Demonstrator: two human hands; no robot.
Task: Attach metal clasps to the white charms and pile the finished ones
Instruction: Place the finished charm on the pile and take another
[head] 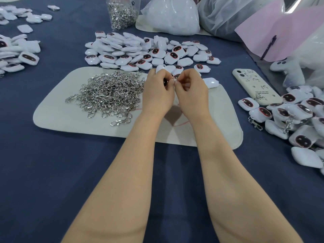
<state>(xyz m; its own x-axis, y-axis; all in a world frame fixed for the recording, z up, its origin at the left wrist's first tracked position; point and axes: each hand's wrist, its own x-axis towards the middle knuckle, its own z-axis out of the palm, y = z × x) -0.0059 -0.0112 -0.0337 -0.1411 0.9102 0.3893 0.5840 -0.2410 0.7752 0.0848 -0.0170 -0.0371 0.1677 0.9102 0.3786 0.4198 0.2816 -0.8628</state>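
Head view: the left hand [158, 90] holds a mostly hidden charm [165, 83] in its grip; the right hand [190, 88] pinches a barely visible clasp [175, 77]. Right of them, the phone [254, 86] bears illegible writing.

Head cam, wide-angle, looks fwd & down, close over table [52, 172]

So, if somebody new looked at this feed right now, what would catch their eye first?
Probably the left hand and right hand meeting mid-frame above the pale mat, fingertips pinching a charm and what looks like a clasp. Next, the glittering heap of metal clasps on the mat's left half, and the spread of white charms just behind it.
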